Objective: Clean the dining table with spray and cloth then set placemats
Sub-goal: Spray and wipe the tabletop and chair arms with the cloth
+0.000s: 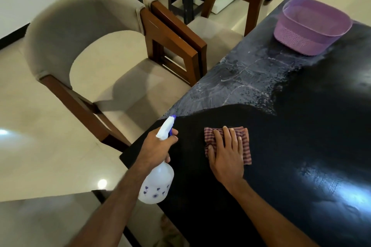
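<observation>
My left hand [158, 147] grips a white spray bottle [157, 183] by its neck at the near-left corner of the dark dining table [301, 136], a finger on the trigger and the nozzle aimed over the tabletop. My right hand [226, 154] lies flat, fingers spread, pressing a folded red checked cloth [246, 147] on the table just right of the bottle. A patch of the tabletop farther back is wet and speckled with droplets. No placemats are in view.
A purple plastic basket [309, 26] stands at the table's far end. Two beige upholstered chairs with wooden frames [80, 32] [200, 22] stand along the left side. A glossy tiled floor lies to the left, and a second tabletop [50, 222] sits at the lower left.
</observation>
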